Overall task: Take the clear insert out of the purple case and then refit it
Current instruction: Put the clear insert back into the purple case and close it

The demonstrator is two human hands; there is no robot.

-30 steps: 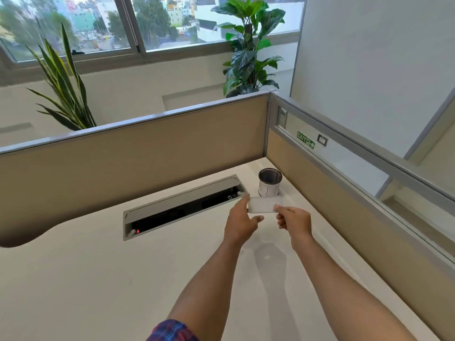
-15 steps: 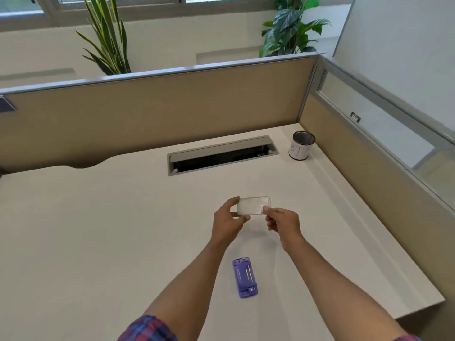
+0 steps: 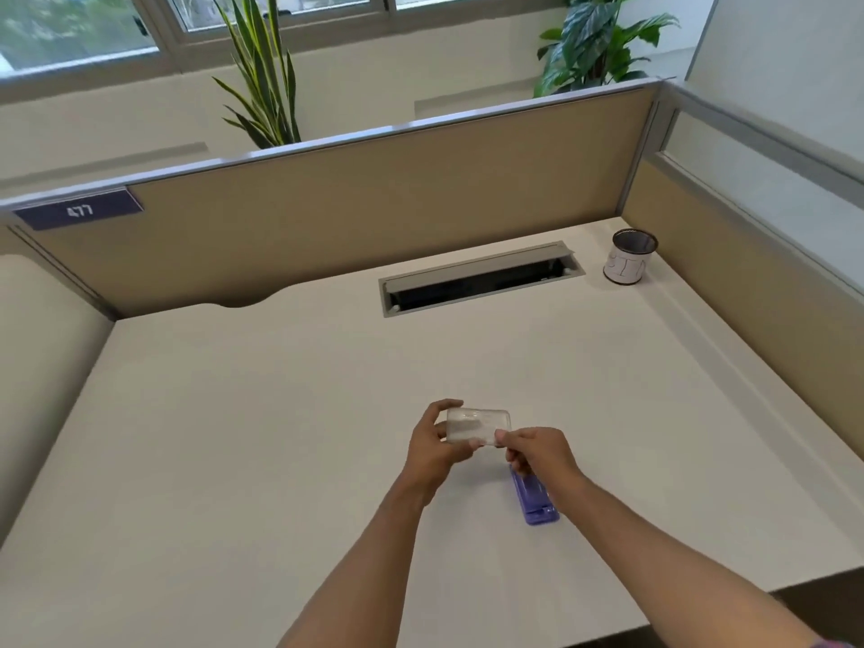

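The clear insert (image 3: 477,426) is a thin transparent rectangle held flat above the white desk. My left hand (image 3: 432,444) pinches its left end with thumb and fingers. My right hand (image 3: 537,451) pinches its right lower corner. The purple case (image 3: 535,500) lies flat on the desk just below my right hand, and my right wrist covers its upper end. The insert is apart from the case.
A grey cable slot (image 3: 481,278) is sunk into the white desk (image 3: 280,437) at the back. A small dark-rimmed cup (image 3: 629,263) stands at the back right corner. Tan partition walls (image 3: 374,198) close the desk at the back and right.
The view has tilted down and shifted left. Both hands, still holding the clear insert, have come nearer to me, and the purple case now lies under my right wrist.
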